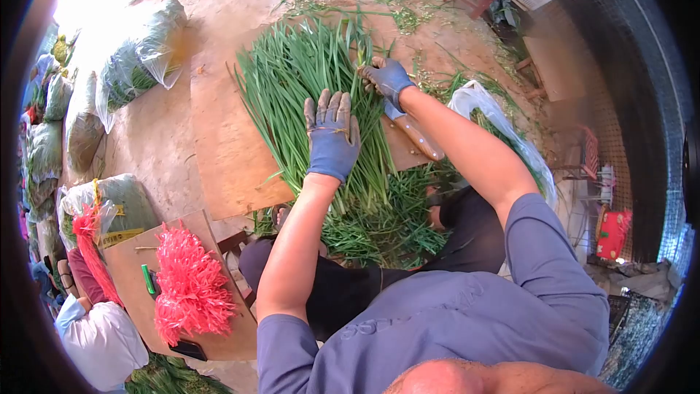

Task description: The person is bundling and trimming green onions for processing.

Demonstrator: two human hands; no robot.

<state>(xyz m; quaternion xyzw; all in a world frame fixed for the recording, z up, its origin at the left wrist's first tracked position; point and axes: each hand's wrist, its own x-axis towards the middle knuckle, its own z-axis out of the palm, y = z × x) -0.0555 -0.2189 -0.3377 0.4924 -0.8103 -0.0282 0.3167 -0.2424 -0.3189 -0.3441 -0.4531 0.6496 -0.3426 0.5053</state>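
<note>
A big pile of long green chives (292,87) is spread over a wooden board (237,168) on the floor. My left hand (332,138), in a blue-grey glove with dirty fingertips, lies flat on the chives with its fingers stretched out. At the right edge of the pile, my gloved right hand (388,79) has its fingers curled in, pinching a few chive stalks; its fingertips are partly hidden. Under my right forearm rests a knife (417,137) with a wooden handle, its blade partly covered.
Cut greens (379,226) lie between my feet. A white plastic bag (474,98) stands at right. On a small table (127,259) at left are red plastic strips (191,284), a green marker (149,279) and a phone (188,350). Another person (102,335) sits at lower left.
</note>
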